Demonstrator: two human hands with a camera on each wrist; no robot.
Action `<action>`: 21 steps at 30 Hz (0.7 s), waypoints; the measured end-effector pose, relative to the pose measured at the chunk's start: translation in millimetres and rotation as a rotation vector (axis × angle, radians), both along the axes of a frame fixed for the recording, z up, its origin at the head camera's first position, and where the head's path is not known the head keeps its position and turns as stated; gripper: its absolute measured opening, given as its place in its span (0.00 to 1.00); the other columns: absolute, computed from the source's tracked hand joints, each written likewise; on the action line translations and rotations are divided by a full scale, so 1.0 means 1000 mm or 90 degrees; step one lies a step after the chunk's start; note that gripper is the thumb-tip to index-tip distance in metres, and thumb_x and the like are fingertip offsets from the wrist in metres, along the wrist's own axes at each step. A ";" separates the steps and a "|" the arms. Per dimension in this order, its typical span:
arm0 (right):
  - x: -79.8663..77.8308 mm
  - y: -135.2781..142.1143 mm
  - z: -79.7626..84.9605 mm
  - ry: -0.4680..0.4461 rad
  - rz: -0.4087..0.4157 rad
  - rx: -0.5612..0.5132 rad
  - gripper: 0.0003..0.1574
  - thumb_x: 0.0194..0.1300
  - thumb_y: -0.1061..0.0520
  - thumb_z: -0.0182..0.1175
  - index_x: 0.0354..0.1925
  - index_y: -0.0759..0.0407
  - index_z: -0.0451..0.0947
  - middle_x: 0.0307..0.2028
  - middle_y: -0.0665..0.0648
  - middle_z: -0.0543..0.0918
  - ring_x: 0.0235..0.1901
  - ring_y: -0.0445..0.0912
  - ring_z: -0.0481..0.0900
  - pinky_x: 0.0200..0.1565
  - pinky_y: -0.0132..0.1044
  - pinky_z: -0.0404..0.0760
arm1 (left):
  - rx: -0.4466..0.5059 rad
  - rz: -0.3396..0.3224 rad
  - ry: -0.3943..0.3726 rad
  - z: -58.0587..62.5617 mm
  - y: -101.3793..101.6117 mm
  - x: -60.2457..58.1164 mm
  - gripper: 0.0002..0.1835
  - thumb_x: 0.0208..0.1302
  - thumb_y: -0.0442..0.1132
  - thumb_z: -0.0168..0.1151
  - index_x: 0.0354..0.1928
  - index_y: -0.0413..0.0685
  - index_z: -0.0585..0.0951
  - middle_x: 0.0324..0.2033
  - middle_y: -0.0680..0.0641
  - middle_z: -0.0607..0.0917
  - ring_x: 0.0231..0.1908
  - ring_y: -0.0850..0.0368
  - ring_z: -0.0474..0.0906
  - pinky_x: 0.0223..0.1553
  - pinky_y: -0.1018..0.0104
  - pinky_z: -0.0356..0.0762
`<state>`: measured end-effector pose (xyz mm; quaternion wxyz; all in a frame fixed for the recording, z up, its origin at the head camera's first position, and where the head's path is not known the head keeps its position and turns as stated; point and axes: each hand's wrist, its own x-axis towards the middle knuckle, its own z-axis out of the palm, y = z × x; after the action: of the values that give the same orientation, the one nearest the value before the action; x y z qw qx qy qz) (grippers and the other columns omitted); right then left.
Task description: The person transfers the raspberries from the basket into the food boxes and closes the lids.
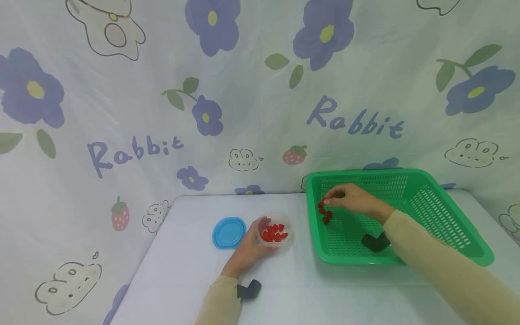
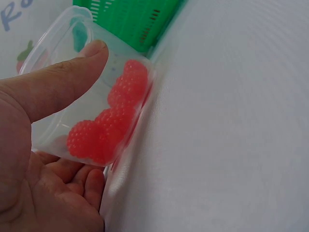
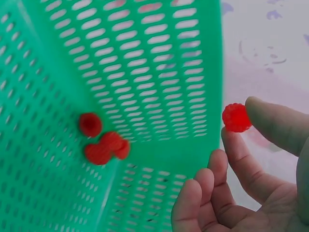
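My left hand (image 1: pixel 248 249) holds a clear plastic tub (image 1: pixel 290 231), its thumb over the near side and its fingers on the other. Several red raspberries (image 2: pixel 123 92) lie in the bottom of the tub, which rests on the white table. Over the left end of a green basket (image 1: pixel 315 234), my right hand (image 1: pixel 352 198) pinches a single raspberry (image 3: pixel 236 117) between thumb and index finger. The other fingers of that hand are loosely bent. Below it, several more raspberries (image 3: pixel 100 145) are clustered in the basket's left part.
A blue lid (image 1: pixel 229 233) lies on the table (image 1: pixel 183 266), left of the tub. A cloth printed with flowers and rabbits (image 1: pixel 252 113) hangs behind the table. Dark devices (image 1: pixel 249 289) are at both wrists.
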<state>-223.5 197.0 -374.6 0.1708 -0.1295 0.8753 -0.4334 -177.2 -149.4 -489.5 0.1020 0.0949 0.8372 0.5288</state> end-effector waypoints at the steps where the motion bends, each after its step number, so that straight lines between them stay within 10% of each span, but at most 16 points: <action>1: 0.002 -0.001 0.002 0.005 -0.003 -0.002 0.24 0.72 0.45 0.61 0.56 0.59 0.79 0.56 0.59 0.80 0.60 0.58 0.73 0.58 0.56 0.75 | 0.001 -0.001 0.001 0.000 0.000 0.000 0.53 0.52 0.47 0.80 0.76 0.65 0.58 0.70 0.59 0.68 0.72 0.49 0.60 0.62 0.42 0.73; 21: 0.045 -0.029 0.035 0.199 -0.073 0.050 0.17 0.71 0.47 0.62 0.49 0.56 0.84 0.45 0.55 0.84 0.45 0.50 0.78 0.41 0.42 0.78 | 0.004 -0.001 0.003 0.001 0.000 -0.001 0.53 0.51 0.47 0.80 0.76 0.67 0.59 0.70 0.60 0.69 0.72 0.49 0.59 0.63 0.42 0.72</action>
<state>-178.5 167.7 -339.5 0.0126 -0.1386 0.9135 -0.3823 -177.9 -149.7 -488.6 0.0999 0.0971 0.8359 0.5309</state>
